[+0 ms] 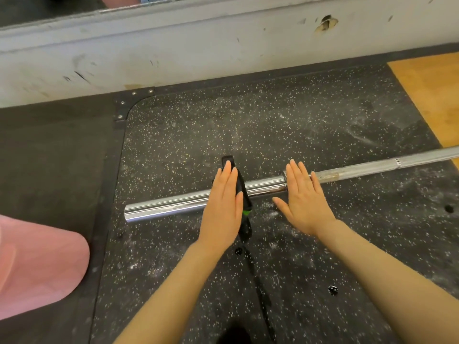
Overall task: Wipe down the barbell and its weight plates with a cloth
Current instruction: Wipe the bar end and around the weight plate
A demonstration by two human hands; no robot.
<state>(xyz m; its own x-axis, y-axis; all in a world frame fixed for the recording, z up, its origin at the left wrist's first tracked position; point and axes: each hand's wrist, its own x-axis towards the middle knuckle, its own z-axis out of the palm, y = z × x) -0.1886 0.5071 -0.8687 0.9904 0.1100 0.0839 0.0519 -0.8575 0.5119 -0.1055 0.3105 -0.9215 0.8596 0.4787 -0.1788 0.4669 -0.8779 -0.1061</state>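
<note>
We hold our left hand (222, 207) and right hand (304, 198) flat, fingers straight, grasping nothing. The barbell (169, 207) lies under our fingers. A black strap (244, 194) is just right of the left fingers.

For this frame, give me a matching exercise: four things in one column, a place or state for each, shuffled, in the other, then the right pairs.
Things:
1. left hand
2. right hand
3. barbell sleeve
4. pink cloth

Places or states:
A. bare chrome, no plates on it
B. at the left edge of the view, away from both hands
C. flat, fingers straight, against the black strap
D. flat, fingers straight, over the barbell's collar

Pairs: 1-C, 2-D, 3-A, 4-B
</note>
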